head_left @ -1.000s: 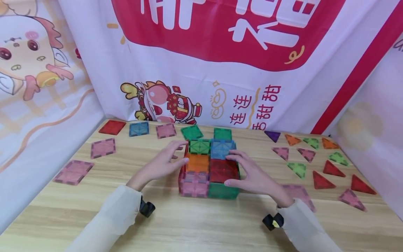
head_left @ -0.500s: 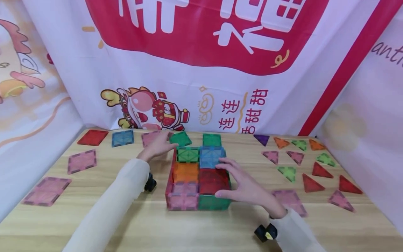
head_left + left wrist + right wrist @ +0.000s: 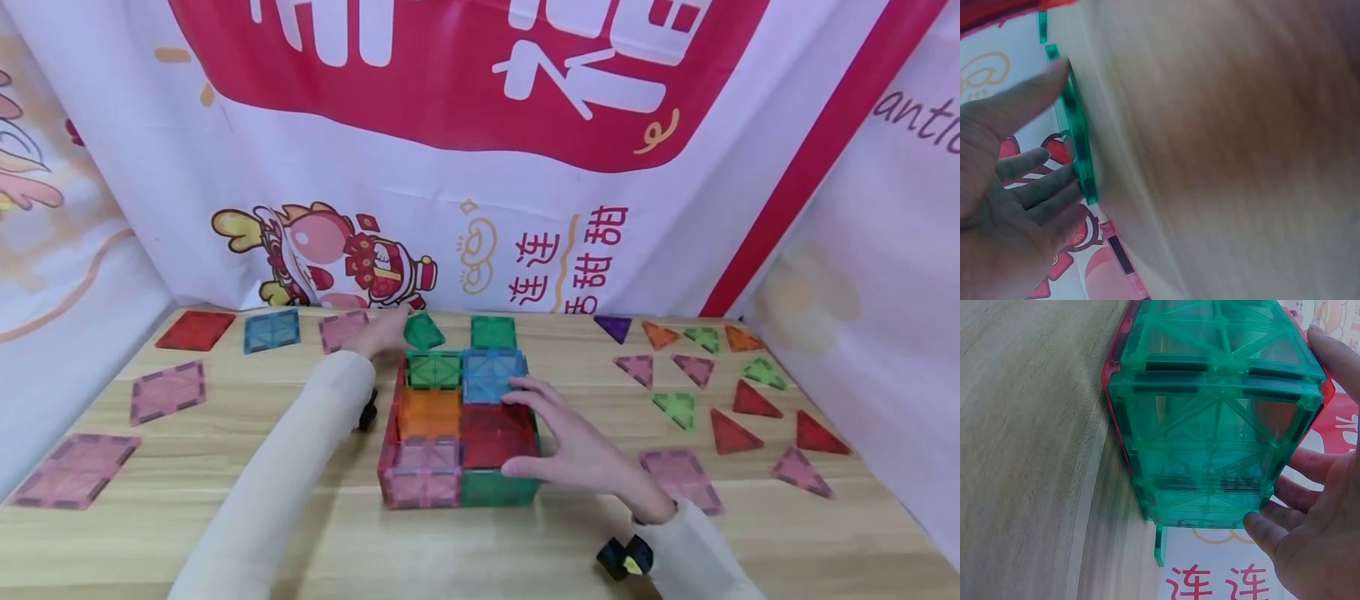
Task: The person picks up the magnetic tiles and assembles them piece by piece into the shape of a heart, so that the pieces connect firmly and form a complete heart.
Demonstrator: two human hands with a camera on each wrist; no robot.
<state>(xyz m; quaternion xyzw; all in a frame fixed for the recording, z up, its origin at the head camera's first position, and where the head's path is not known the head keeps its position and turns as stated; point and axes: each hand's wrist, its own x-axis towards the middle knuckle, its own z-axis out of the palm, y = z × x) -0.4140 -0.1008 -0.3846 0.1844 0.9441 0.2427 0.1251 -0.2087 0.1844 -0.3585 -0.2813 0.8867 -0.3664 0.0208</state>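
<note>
A box of translucent magnetic tiles (image 3: pixel 431 417) stands mid-table, with green, blue, orange, red and pink squares showing. My right hand (image 3: pixel 573 446) is at its right side, thumb and fingers spread apart by the red square (image 3: pixel 495 433). In the right wrist view, fingertips reach the edge of the green side wall (image 3: pixel 1210 425). My left hand (image 3: pixel 381 333) reaches to a loose green square tile (image 3: pixel 424 332) behind the box. The left wrist view has the thumb and fairly straight fingers along that green tile (image 3: pixel 1079 137), fingertips right at its edge.
Another green square (image 3: pixel 492 332) lies behind the box. Red (image 3: pixel 197 330), blue (image 3: pixel 272 330) and pink squares (image 3: pixel 168 392) lie at the left. Several triangle tiles (image 3: pixel 735 432) are spread at the right, near a pink tile (image 3: pixel 681 479). A printed cloth (image 3: pixel 450 167) hangs behind the table.
My left hand has left the box's left side and moved back to the loose green square. My right hand stays by the box. The head view has shifted to the right.
</note>
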